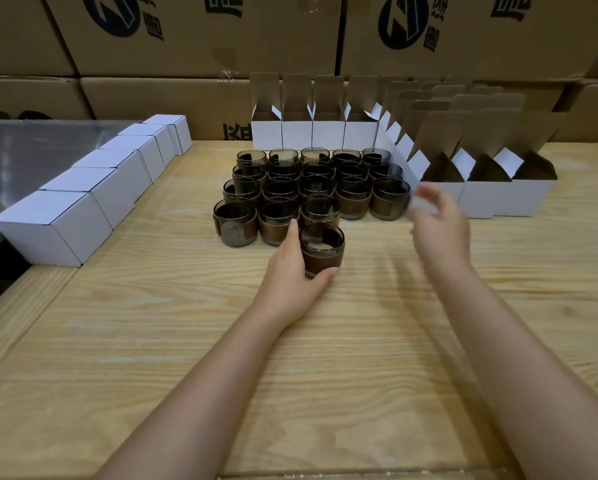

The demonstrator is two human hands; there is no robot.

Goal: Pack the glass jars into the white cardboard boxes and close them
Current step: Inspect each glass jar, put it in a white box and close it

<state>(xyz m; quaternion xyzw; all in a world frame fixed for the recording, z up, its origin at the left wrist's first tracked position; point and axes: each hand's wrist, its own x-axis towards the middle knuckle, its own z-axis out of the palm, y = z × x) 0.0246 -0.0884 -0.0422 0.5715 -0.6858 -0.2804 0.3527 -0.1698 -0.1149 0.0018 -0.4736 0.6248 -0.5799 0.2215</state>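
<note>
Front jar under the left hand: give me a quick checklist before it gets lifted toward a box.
1. Left hand wraps the front jar, thumb and fingers on either side: ok.
2. Jar upright on the wooden table: ok.
3. Jar set apart from the jar cluster: ok.
4. Open white boxes ready at right, flaps up: ok.
5. Right hand empty, near the boxes: blurred, cannot tell.
6. Closed boxes stay clear at left: ok.
</note>
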